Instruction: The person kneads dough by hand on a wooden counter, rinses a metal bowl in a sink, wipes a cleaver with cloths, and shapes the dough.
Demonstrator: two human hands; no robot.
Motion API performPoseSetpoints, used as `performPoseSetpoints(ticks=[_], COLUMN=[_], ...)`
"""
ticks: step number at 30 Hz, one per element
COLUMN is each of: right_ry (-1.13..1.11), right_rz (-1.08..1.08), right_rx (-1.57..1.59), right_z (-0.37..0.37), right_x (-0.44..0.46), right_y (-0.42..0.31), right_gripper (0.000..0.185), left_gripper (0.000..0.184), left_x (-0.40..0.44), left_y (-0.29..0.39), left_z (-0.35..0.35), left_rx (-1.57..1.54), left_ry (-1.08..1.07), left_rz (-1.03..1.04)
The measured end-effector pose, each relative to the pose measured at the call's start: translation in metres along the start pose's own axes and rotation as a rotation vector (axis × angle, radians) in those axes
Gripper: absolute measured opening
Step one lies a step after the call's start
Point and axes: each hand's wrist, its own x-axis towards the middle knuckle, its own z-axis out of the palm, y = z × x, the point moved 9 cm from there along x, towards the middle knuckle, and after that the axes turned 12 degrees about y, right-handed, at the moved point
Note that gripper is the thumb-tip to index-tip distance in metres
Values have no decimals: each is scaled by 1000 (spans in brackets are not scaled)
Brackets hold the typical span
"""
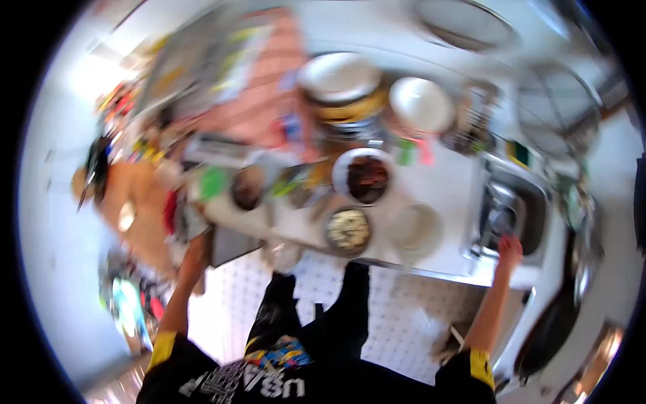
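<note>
Could knock the small metal bowl (502, 219) against the sink (535, 222), or let it slip, if catching it carelessly by the edge while reaching so far out to the side, judging from the stretched posture alone. Looks round, grey and shiny, soft in outline from blur, and sits down inside the basin, just beyond the right hand (509, 250), unclear whether gripped or only approached. Has the left hand (196, 250) near the tabletop's (451, 202) opposite end, too blurred to say whether curled or loose.
</note>
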Motion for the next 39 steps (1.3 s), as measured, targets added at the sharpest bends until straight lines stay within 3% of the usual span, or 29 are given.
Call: performPoseSetpoints(ticks=[1,2,3,4,6,7,8,9,10,11,12,14,16,18,19,20,21,22,24,25,26,28,29,31,32,34,35,37,39], right_ry=[-49,94,-33,-48,-290,-573,-805,-993,-1132,-1189,-1228,-1220,-959,-982,-987,-986,-1036,-1074,-1140,-1207,-1202,-1424,-1424,-1344,-1340,-1159,-1160,-1192,-1203], right_rz=[-68,-94,-227,-265,-203,-313,219,27,214,222,-304,-613,-1050,-1032,-1012,-1018,-788,-546,-426,-307,-313,-266,-278,10,9,772,764,791,766], right_rx=[-53,-171,-321,-267,-573,-446,-188,-528,-443,-560,-561,-720,-576,-713,-831,-832,-936,-1030,-904,-773,-790,-685,-693,-286,-290,-45,-43,-175,-243], right_z=[3,23,33,41,96,126,166,177,220,255,297,360,402,436,446,451,458,459,450,442,431,412,407,405,404,404,407,393,387], right_x=[-40,-127,-185,-236,-387,-466,-549,-588,-667,-717,-761,-808,-847,-861,-861,-860,-842,-832,-833,-840,-838,-860,-862,-868,-871,-895,-901,-915,-923], right_y=[-11,-45,-47,-28,11,37,74,155,154,178,165,213,193,217,235,241,268,290,269,252,229,190,186,167,165,156,140,116,86], right_gripper=[20,16,16,23,30,27,31,28,28,27,28,36,47,49,51,51,43,37,29,23,23,22,22,26,26,29,29,32,33], left_gripper=[53,51,53,60,64,61,58,58,47,38,38,19,14,17,17,20,24,24,32,32,32,33,31,24,24,25,25,31,46], left_x=[14,14,24,39,53,57,66,73,80,88,97,112,103,100,95,88,83,74,48,44,41,44,53,52,51,48,49,55,45], left_y=[-42,5,-18,-47,-58,-70,-81,-88,-100,-117,-134,-166,-183,-219,-230,-235,-237,-236,-216,-225,-230,-242,-260,-284,-285,-289,-278,-204,-145], left_z=[11,-12,7,-3,-20,-21,-22,-21,-19,-19,-22,-29,-90,-93,-100,-100,-105,-124,-135,-127,-111,-73,-55,-49,-42,-78,-99,-117,-81], left_rx=[26,179,533,65,42,24,-2,-28,-96,-158,-166,-523,-674,-1245,-1246,-1591,-1937,-1940,-2131,-2138,-2152,-2179,-2000,-1554,-1556,-932,-614,-1221,-1803], left_ry=[142,110,144,331,463,515,573,570,527,486,480,545,562,356,355,309,255,256,93,83,-9,-106,29,299,293,628,775,347,-352], left_rz=[58,149,351,129,48,71,98,97,30,-40,-50,-129,-268,-421,-425,-457,-476,-469,-654,-662,-615,-573,-537,-586,-588,-481,-416,-148,-174])
